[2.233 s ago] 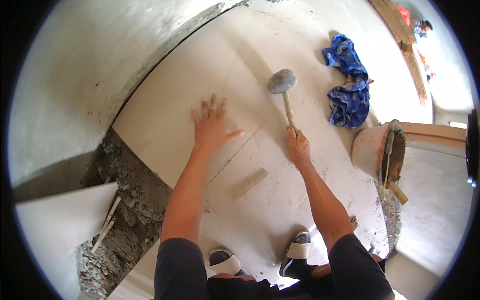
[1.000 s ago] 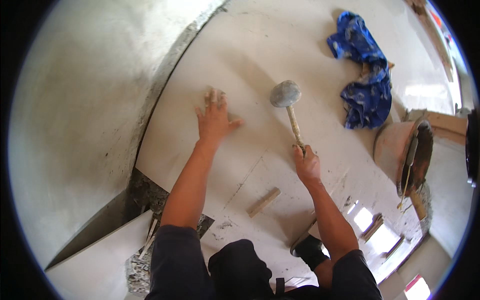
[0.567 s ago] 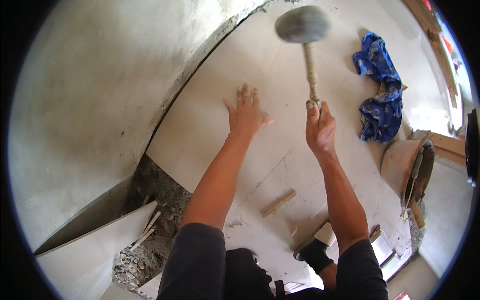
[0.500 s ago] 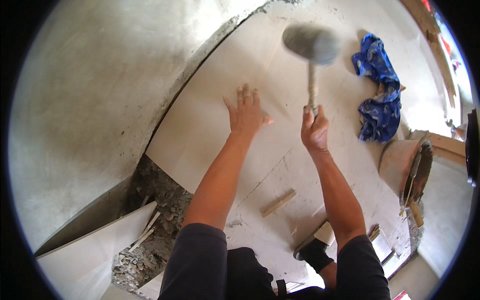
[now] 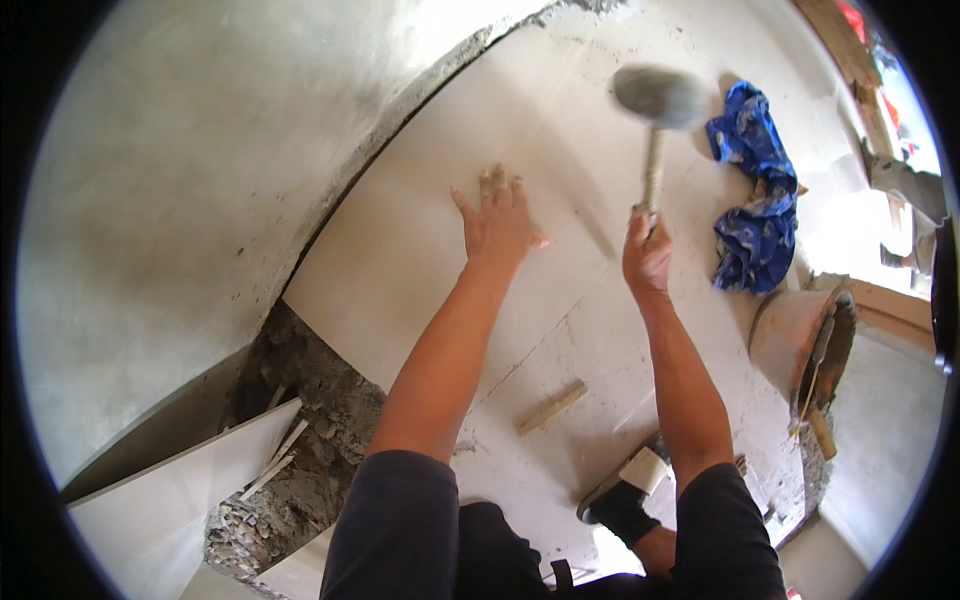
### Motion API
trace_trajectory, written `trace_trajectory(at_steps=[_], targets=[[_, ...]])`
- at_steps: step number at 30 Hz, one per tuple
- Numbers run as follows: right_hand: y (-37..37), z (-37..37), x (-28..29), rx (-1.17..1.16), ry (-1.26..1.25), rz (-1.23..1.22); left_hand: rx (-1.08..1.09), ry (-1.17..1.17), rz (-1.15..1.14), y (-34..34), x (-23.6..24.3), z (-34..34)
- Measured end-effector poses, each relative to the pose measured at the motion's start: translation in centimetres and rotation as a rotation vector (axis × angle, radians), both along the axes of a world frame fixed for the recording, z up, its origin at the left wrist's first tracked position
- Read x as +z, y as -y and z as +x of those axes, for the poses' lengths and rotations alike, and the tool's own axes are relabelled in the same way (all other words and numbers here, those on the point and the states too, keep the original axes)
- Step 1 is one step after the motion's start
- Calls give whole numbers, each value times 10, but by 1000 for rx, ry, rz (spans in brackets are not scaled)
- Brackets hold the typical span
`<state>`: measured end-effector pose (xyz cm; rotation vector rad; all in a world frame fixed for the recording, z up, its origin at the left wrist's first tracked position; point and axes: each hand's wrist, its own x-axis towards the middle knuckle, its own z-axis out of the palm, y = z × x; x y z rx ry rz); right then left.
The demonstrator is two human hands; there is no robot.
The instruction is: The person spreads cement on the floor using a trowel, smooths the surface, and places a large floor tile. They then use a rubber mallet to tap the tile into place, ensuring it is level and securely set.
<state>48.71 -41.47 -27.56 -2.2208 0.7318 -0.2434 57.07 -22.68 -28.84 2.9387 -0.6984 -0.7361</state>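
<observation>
My left hand (image 5: 498,222) lies flat with fingers spread on a large pale floor tile (image 5: 390,240) beside the wall. In my right hand (image 5: 648,258) is the light handle of a mallet (image 5: 658,97), its dark grey head raised over the tiles and blurred by motion. My right fingers wrap round the lower end of the handle. A thin joint line runs between the tile under my left hand and the tiles to its right.
A bare grey wall (image 5: 180,170) rises at the left. Rough mortar (image 5: 310,390) and a leaning loose tile (image 5: 190,470) are at lower left. A wood strip (image 5: 552,408) lies near my foot (image 5: 625,505). At right are a crumpled blue cloth (image 5: 755,235) and a mortar-stained bucket (image 5: 790,325).
My right hand and the mallet have shifted to the right, the mallet still raised. My left hand stays flat on the tile. The view has shifted slightly.
</observation>
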Motion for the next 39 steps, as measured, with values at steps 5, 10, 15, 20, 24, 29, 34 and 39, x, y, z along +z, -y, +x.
trace_trajectory(at_steps=[5, 10, 15, 20, 24, 29, 34, 39], targets=[[10, 6, -5, -68, -37, 56, 24, -13, 11, 1, -1, 1], [14, -11, -15, -17, -195, -134, 10, 5, 10, 1, -1, 2], [2, -48, -9, -65, 101, 38, -1, 33, 58, 4, 1, 0], [2, -83, -5, -36, -87, 13, 24, 22, 43, 3, -1, -2], [-1, -98, -7, 158, -202, -71, 42, 35, 22, 4, -5, 0], [-7, -81, 6, -20, -247, 88, 14, 47, 61, 6, -4, -3], [-1, -55, 15, 79, -261, 17, -10, 90, 108, 9, -1, -5], [4, -51, 12, 120, -358, -28, -31, 65, 155, 10, -3, -2]])
